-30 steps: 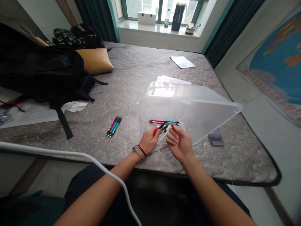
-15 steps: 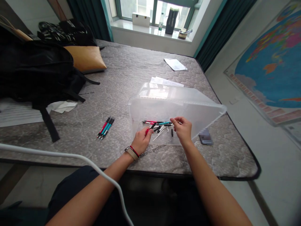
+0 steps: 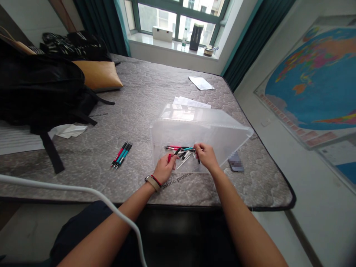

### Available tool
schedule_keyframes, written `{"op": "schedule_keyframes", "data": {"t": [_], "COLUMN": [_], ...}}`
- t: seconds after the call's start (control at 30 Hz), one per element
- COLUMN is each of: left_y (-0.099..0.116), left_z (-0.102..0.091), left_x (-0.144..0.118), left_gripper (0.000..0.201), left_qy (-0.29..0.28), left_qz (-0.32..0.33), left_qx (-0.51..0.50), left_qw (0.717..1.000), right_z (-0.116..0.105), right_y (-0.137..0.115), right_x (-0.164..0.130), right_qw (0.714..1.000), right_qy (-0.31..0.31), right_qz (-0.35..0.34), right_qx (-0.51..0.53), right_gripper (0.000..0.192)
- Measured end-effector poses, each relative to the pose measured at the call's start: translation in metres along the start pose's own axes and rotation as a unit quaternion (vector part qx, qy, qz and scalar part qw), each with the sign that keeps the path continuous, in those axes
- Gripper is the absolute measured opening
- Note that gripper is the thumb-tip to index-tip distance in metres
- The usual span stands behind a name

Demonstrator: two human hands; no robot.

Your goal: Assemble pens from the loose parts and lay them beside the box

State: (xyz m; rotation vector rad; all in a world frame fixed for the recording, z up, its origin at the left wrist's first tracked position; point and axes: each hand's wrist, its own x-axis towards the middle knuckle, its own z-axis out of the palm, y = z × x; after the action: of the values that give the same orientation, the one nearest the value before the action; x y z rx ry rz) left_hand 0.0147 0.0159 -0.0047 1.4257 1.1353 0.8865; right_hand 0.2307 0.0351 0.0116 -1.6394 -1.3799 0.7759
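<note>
My left hand (image 3: pixel 164 168) is closed around a red and black pen (image 3: pixel 177 151), whose dark end points up and right. A clear plastic bin (image 3: pixel 200 129) lies on its side, opening toward me. Inside it, white, black and clear pen parts (image 3: pixel 185 155) lie in a loose pile, with a red pen (image 3: pixel 172 147) and a teal pen (image 3: pixel 188 148) behind. My right hand (image 3: pixel 205 155) reaches into the bin at the pile's right edge, fingers bent together; what they pinch is too small to make out. A small black piece (image 3: pixel 198 161) lies just below those fingers.
Several assembled pens (image 3: pixel 121 155) lie side by side left of the bin, on a grey mattress (image 3: pixel 139 111). A phone (image 3: pixel 236 163) lies to the right. A white cable (image 3: pixel 83 187) crosses the lower left. A black backpack (image 3: pixel 41 85) and papers (image 3: pixel 191 102) lie farther off.
My right hand has come slightly lower and nearer the small black piece. My left hand keeps the red and black pen, turned a little. The whole view has shifted slightly.
</note>
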Motion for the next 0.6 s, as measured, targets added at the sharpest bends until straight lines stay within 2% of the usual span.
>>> {"op": "schedule_keyframes", "data": {"t": [0.1,0.17,0.23,0.3,0.43,0.5,0.6], "left_y": [-0.007,-0.010,-0.010,-0.009,-0.009,-0.010,-0.010], "left_z": [0.004,0.006,0.007,0.009,0.009,0.009,0.008], "left_x": [0.004,0.006,0.007,0.007,0.007,0.008,0.010], "left_gripper": [0.042,0.045,0.047,0.047,0.046,0.045,0.045], "left_qy": [-0.027,-0.051,-0.076,-0.098,-0.126,-0.122,-0.080], "left_qz": [-0.030,-0.051,-0.065,-0.068,-0.069,-0.068,-0.068], "left_qx": [-0.065,-0.103,-0.127,-0.130,-0.116,-0.108,-0.098], "left_qw": [0.997,0.992,0.987,0.984,0.983,0.984,0.990], "right_z": [0.009,0.015,0.019,0.023,0.028,0.028,0.025], "right_y": [-0.001,-0.007,-0.013,-0.017,-0.015,-0.011,-0.003], "right_x": [-0.006,-0.012,-0.017,-0.021,-0.021,-0.017,-0.009], "right_qw": [0.994,0.980,0.964,0.957,0.952,0.948,0.951], "right_qy": [-0.046,-0.098,-0.145,-0.163,-0.160,-0.152,-0.075], "right_qz": [0.055,0.084,0.090,0.083,0.087,0.097,0.111], "right_qx": [0.081,0.153,0.203,0.224,0.247,0.261,0.278], "right_gripper": [0.039,0.041,0.042,0.042,0.036,0.036,0.038]}}
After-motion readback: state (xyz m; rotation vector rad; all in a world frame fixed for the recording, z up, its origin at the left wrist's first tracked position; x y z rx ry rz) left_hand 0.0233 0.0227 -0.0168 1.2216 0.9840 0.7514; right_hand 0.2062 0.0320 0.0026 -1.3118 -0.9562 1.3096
